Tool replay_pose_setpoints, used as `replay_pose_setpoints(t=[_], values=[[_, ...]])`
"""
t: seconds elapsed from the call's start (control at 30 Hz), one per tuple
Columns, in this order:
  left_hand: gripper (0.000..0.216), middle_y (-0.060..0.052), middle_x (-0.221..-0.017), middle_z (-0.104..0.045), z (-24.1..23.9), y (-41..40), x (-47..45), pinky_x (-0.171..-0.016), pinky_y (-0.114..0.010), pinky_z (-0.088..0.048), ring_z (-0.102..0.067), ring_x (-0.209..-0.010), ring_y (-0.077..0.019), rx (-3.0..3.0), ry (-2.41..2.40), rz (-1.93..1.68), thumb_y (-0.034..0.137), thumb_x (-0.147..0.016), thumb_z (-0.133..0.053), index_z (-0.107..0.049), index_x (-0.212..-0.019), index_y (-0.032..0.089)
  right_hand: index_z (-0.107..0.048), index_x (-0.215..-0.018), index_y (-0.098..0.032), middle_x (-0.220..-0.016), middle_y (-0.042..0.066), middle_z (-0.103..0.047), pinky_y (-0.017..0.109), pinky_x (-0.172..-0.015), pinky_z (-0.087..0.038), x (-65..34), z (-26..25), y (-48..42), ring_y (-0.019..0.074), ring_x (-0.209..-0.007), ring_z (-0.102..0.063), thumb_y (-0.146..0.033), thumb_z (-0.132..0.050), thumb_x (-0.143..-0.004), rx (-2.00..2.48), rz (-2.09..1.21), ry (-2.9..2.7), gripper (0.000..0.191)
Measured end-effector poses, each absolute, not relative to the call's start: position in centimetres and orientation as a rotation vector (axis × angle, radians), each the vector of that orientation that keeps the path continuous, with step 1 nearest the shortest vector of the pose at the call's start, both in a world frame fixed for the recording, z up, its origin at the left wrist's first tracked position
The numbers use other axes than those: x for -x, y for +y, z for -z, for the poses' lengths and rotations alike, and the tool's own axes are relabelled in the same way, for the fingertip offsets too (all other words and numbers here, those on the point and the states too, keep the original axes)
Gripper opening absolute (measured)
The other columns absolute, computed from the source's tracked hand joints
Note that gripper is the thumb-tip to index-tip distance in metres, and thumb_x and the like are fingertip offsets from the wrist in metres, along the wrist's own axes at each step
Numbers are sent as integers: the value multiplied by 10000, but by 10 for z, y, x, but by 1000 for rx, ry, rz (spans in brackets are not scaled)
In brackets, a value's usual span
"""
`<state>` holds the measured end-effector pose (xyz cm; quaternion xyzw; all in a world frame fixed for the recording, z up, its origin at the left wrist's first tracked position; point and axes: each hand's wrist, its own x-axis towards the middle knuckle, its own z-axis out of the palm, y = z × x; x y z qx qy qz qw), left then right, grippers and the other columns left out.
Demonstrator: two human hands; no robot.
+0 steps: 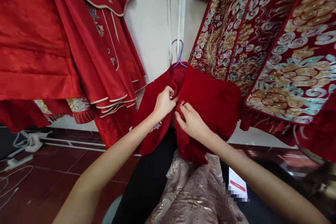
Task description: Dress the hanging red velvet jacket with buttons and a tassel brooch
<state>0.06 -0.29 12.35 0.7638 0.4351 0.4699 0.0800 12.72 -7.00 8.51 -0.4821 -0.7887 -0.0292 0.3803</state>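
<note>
A deep red velvet jacket [210,101] hangs in front of me on a purple hanger [180,56], its front edges parted below the collar. My left hand [166,104] is closed on the left front edge, near the neck opening. Between the thumb and fingers of my right hand [193,120] is the right front edge, beside a small red-and-light ornament [182,102] that looks like a fastener. The two hands are close together, fingertips a little apart. Beaded trim [158,125] shows partly behind my left wrist. What lies inside my left fingers is hidden.
Red garments with pale piping [97,42] hang at the left, and heavily embroidered red-and-gold garments [296,49] at the right. A shiny pinkish cloth [194,196] covers my lap. A lit phone [237,183] lies by my right leg. White cables [15,182] run over the tiled floor.
</note>
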Motion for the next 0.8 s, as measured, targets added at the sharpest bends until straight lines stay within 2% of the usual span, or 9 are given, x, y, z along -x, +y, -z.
replay_pose_setpoints(t=[0.1, 0.23, 0.27, 0.33, 0.4, 0.47, 0.53, 0.67, 0.8], values=[[254, -40, -918, -698, -110, -3, 5, -763, -277, -498, -651, -829, -158, -2205, 1153, -1437, 146, -719, -662, -617, -966, 187, -484, -859, -217, -1081, 130, -461, 430, -904, -520, -138, -82, -65, 265, -998, -570, -295, -571, -816, 1057, 78, -1713, 124], [269, -62, -934, -721, -96, -7, 8, -811, -285, -528, -686, -852, -156, -2018, 940, -1539, 173, -771, -645, -637, -1040, 191, -466, -786, -224, -1197, 115, -415, 409, -900, -533, -148, -81, -56, 269, -1157, -507, -194, -592, -736, 895, -75, -1566, 139], [267, -61, -929, -721, -95, -8, 8, -812, -286, -531, -689, -855, -157, -1980, 919, -1581, 190, -772, -656, -628, -1038, 194, -478, -844, -229, -1205, 106, -423, 397, -898, -534, -149, -81, -54, 260, -1171, -502, -179, -583, -727, 853, -105, -1549, 165], [234, -54, -913, -718, -95, -9, 6, -802, -284, -534, -689, -846, -153, -1935, 905, -1646, 221, -767, -679, -612, -989, 195, -466, -1050, -247, -1219, 93, -448, 367, -893, -533, -151, -82, -51, 226, -1139, -530, -166, -561, -722, 782, -165, -1536, 350], [175, -49, -917, -714, -97, -9, 4, -815, -284, -528, -685, -861, -152, -1934, 918, -1682, 258, -771, -687, -611, -914, 191, -377, -1250, -263, -1215, 86, -481, 334, -876, -534, -154, -84, -47, 192, -1051, -575, -169, -551, -723, 764, -228, -1551, 563], [146, -46, -928, -714, -98, -8, 2, -846, -289, -518, -679, -889, -157, -1955, 926, -1701, 294, -787, -678, -623, -869, 187, -316, -1349, -265, -1211, 87, -504, 311, -840, -541, -157, -85, -42, 175, -980, -597, -190, -561, -722, 802, -289, -1569, 677], [144, -41, -932, -717, -99, -6, -1, -868, -293, -510, -676, -905, -159, -1962, 922, -1714, 308, -798, -669, -635, -868, 187, -372, -1336, -258, -1190, 83, -531, 301, -806, -549, -159, -86, -38, 169, -938, -606, -223, -574, -732, 831, -342, -1558, 638], [132, -45, -944, -725, -99, -1, -5, -868, -296, -512, -678, -905, -161, -1963, 902, -1694, 284, -794, -675, -654, -879, 185, -557, -1124, -217, -1023, 63, -632, 298, -751, -563, -158, -89, -34, 167, -874, -631, -353, -557, -832, 846, -456, -1492, 321], [115, -51, -927, -732, -102, 5, -7, -858, -309, -520, -683, -890, -170, -1966, 924, -1662, 254, -776, -690, -678, -865, 183, -592, -1039, -196, -1022, 71, -649, 264, -574, -576, -158, -88, -30, 182, -853, -650, -463, -568, -846, 816, -501, -1491, 330]])
